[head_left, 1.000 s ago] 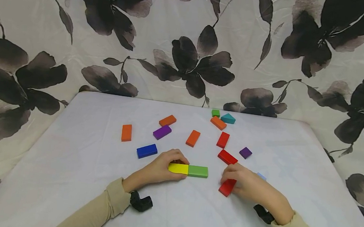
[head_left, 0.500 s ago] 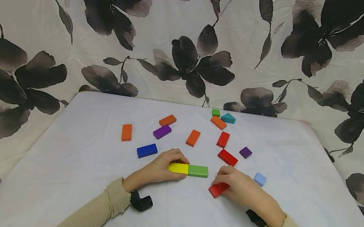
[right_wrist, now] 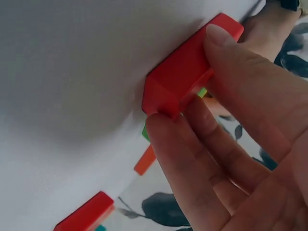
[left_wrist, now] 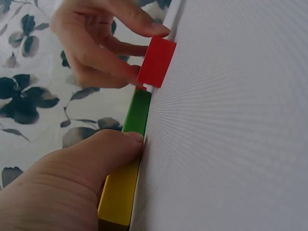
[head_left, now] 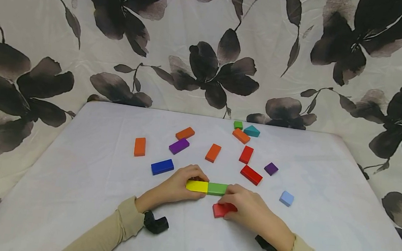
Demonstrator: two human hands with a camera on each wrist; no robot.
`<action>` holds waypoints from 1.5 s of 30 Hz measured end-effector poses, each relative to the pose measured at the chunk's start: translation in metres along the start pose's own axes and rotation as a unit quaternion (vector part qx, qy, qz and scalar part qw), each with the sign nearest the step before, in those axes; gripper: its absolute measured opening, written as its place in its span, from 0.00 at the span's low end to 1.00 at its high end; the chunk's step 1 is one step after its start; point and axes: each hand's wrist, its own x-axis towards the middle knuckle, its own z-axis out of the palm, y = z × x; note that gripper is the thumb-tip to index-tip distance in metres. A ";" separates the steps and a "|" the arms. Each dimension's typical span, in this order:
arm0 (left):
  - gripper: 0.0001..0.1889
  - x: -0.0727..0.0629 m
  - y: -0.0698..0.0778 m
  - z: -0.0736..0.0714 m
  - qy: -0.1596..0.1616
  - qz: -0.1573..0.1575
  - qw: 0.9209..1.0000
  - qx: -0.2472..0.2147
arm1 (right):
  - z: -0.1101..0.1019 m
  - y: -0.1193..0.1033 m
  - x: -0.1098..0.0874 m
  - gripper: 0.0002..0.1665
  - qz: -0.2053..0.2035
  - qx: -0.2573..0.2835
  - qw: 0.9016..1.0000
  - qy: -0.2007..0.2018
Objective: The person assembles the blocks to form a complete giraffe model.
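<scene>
A yellow block [head_left: 196,186] and a green block [head_left: 217,189] lie end to end in a row on the white table. My left hand [head_left: 180,185] grips the yellow block, thumb along its near side and fingers behind; the left wrist view shows the thumb tip [left_wrist: 134,139] by the seam with the green block. My right hand [head_left: 249,205] pinches a red block [head_left: 222,210] between thumb and fingers, just in front of the green block's right part. In the right wrist view the thumb presses the red block's [right_wrist: 185,67] side. The right fingers cover the green block's right end.
Behind the hands lie a blue block [head_left: 162,166], a purple block [head_left: 179,146], several orange blocks [head_left: 140,146] and two red blocks [head_left: 251,175]. A small purple block [head_left: 271,168] and a light blue block [head_left: 286,198] lie right. A teal triangle [head_left: 252,131] sits far back.
My right hand has carried the red block leftward, from beside the light blue block to in front of the green one, turning it more level. My left hand has stayed still.
</scene>
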 end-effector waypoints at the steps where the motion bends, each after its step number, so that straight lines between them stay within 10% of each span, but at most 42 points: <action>1: 0.17 0.000 0.000 0.000 0.000 -0.001 1.000 0.001 | 0.001 -0.001 0.002 0.18 0.003 -0.001 1.000 0.003; 12: 0.18 0.001 0.000 0.000 0.002 0.007 1.000 0.009 | 0.006 -0.006 0.018 0.26 0.050 0.016 0.997 0.051; 20: 0.19 0.000 0.001 -0.002 0.003 0.017 1.000 0.013 | 0.003 0.002 0.030 0.47 0.109 0.066 0.992 0.013; 45: 0.15 0.001 0.001 0.004 0.018 0.007 1.000 0.022 | 0.006 0.017 0.035 0.33 0.089 0.127 0.988 -0.009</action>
